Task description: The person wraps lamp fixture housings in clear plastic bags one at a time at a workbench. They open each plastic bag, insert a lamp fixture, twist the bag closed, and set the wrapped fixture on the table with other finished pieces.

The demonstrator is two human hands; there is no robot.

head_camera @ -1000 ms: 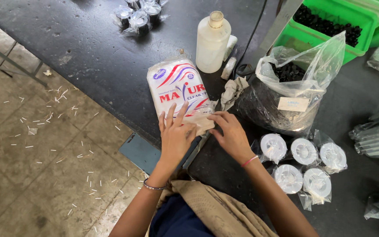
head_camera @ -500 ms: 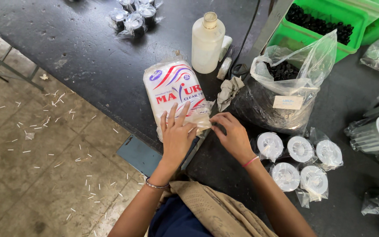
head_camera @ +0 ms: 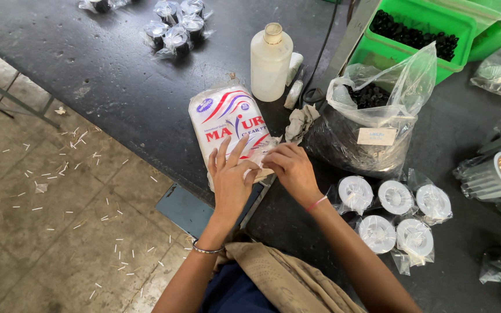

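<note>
Hands meet at the near end of the white printed packet (head_camera: 230,128), which lies flat at the near edge of the dark table (head_camera: 111,75). I see the left hand (head_camera: 230,179) spread open, palm down, fingers fanned across the packet's lower end and pressing it in place. The right hand (head_camera: 291,168) is curled just beside it, fingertips pinching the packet's near corner. Behind the packet stands a white plastic bottle (head_camera: 269,64), with a crumpled rag (head_camera: 300,122) at its foot. To the right sits a clear bag of black parts (head_camera: 366,124), and nearer me five round white pieces in plastic wraps (head_camera: 395,211). A green bin (head_camera: 418,35) of black parts sits farther back.
</note>
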